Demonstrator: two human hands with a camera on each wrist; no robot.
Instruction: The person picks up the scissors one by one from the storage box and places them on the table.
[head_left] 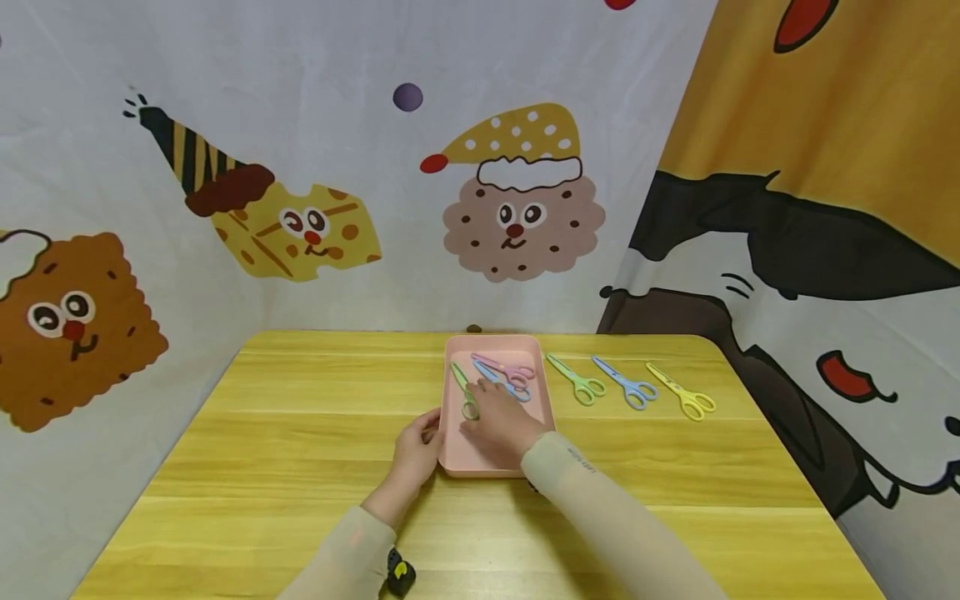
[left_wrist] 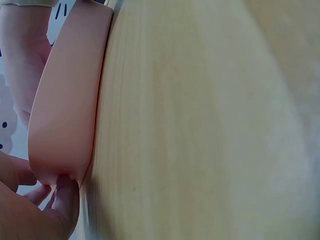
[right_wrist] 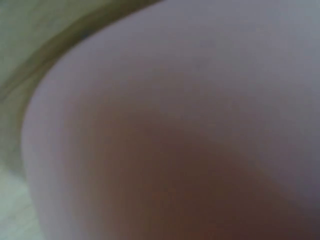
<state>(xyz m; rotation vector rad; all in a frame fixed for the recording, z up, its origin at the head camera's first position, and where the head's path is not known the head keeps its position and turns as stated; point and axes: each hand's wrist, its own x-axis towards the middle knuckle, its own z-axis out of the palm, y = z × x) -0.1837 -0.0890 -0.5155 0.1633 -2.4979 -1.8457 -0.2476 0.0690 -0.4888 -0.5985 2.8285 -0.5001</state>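
A pink tray [head_left: 491, 343] stands on the table with green scissors [head_left: 460, 377], blue scissors [head_left: 487, 372] and pink scissors [head_left: 498, 365] lying in it. My right hand [head_left: 502, 419] reaches into the tray, its thumb and fingers about the handle of the green scissors. Whether it grips them is hidden by the hand, and the right wrist view shows only a blurred, pinkish surface. At the tray's left side my left hand [head_left: 415, 450] holds the tray. In the left wrist view, its thumb [left_wrist: 66, 197] presses the tray's outer wall [left_wrist: 70, 110].
To the right of the tray lie another pair of green scissors [head_left: 576, 380], another pair of blue scissors [head_left: 626, 383] and yellow scissors [head_left: 681, 392]. They rest on a wooden table [head_left: 300, 400]. Behind it hangs a cartoon-printed cloth [head_left: 337, 150].
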